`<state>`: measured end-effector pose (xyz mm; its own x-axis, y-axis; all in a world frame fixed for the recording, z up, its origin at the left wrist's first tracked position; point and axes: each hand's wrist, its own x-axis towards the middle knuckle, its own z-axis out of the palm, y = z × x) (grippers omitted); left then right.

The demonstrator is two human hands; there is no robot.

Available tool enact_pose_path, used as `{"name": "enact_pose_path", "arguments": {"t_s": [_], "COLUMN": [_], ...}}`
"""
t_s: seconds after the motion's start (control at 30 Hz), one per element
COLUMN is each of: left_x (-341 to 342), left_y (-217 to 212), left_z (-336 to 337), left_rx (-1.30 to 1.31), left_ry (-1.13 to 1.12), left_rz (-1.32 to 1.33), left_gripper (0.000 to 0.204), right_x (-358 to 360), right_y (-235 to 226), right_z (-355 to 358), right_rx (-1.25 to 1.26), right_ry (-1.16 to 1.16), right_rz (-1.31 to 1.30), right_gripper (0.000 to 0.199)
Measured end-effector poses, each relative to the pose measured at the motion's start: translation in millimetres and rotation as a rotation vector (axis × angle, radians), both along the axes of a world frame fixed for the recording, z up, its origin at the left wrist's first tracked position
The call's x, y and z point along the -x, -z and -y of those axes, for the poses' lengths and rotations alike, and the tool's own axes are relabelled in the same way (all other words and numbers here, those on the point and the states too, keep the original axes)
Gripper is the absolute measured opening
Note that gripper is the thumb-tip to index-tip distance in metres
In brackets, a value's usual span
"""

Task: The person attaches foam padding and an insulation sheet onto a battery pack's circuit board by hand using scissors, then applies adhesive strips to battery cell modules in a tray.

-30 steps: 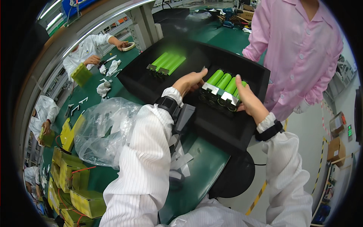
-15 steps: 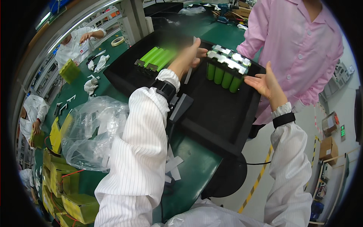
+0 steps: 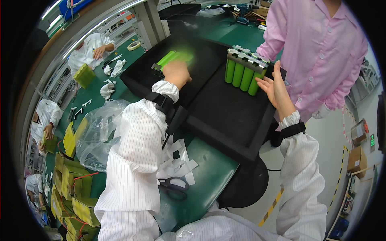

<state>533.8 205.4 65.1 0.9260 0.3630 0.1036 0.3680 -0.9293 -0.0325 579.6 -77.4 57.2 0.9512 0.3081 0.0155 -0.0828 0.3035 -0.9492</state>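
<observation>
A block of upright green cylindrical battery cells (image 3: 242, 76), capped with a black holder and shiny metal strips, stands in the right part of a black foam tray (image 3: 225, 138). At the block's right end is my right hand (image 3: 276, 90), thumb raised and fingers stretched out. The fingertips are close against the cells; whether they touch I cannot tell. My left hand (image 3: 177, 73) is over the tray's left part, at a second group of green cells (image 3: 165, 60) lying on its side. The left fingers are mostly hidden behind the back of the hand.
A clear plastic bag (image 3: 98, 138), white strips (image 3: 175, 164) and black-handled scissors (image 3: 175, 186) lie on the green table (image 3: 213, 160). Yellow-wrapped packs (image 3: 84, 211) with red wires crowd the lower left. A person in pink (image 3: 313, 52) stands beyond the tray; others in white work at left.
My left hand has moved left, away from the upright cell block to the lying cells. A white strip beside that hand is out of sight. My right hand stays by the block.
</observation>
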Motion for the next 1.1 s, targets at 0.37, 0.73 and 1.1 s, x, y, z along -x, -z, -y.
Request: {"name": "enact_pose_path", "arguments": {"t_s": [0.37, 0.73, 1.1], "left_x": [20, 77, 180], "left_y": [13, -28, -43], "left_z": [29, 90, 156], "left_rx": [0.001, 1.614, 1.739], "left_ry": [0.150, 0.569, 0.445], "left_rz": [0.171, 0.100, 0.447], "left_gripper": [0.058, 0.040, 0.031], "right_x": [17, 95, 158], "right_y": [5, -30, -39], "right_z": [29, 44, -6], "right_rx": [-0.036, 0.172, -0.015], "right_ry": [0.104, 0.047, -0.034], "right_rz": [-0.025, 0.391, 0.539], "right_gripper": [0.097, 0.034, 0.018]}}
